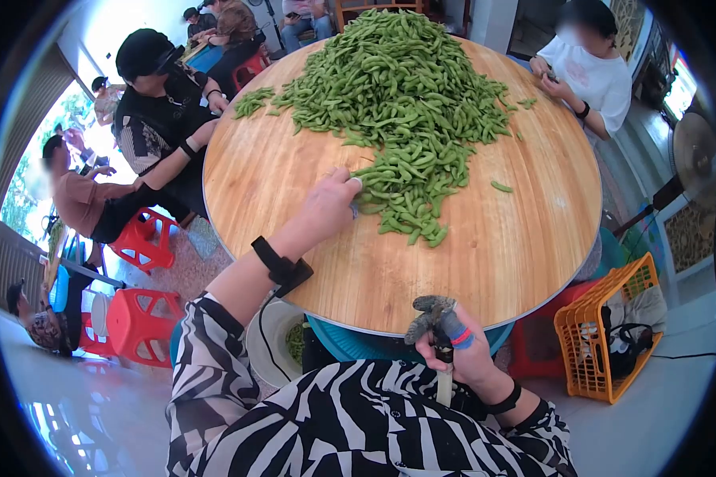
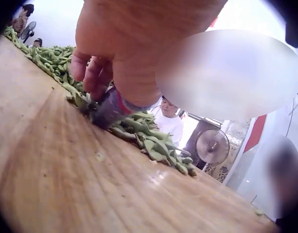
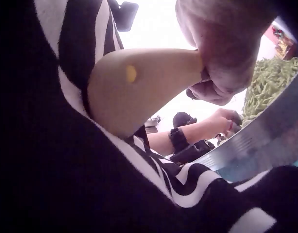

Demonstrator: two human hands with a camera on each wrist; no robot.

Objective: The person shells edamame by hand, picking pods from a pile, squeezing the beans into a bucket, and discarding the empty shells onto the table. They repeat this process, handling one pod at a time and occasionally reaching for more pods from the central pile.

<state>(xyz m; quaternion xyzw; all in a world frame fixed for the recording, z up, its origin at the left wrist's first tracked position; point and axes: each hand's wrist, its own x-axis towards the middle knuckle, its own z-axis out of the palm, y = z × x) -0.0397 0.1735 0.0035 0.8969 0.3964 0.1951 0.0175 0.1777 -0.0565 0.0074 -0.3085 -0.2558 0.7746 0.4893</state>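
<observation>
A tall heap of green edamame pods (image 1: 398, 87) covers the far middle of the round wooden table (image 1: 278, 191), with a tongue of pods spreading toward me. My left hand (image 1: 328, 205) reaches to the left side of that tongue. In the left wrist view its fingers bend down among the pods (image 2: 153, 143), and the covered thumb is blurred; I cannot tell whether it pinches a pod. At the near table edge, my right hand (image 1: 469, 354) grips a tool by its pale, flared handle (image 3: 144, 80). Dark covers wrap its thumb and finger; the tool's other end is hidden.
One person in dark clothes (image 1: 163, 103) sits at the table's left, another in white (image 1: 593, 79) at the right. A white bucket (image 1: 262, 338) stands below the near edge. An orange crate (image 1: 585, 350), red stools (image 1: 139, 322) and a fan (image 1: 696, 151) surround the table.
</observation>
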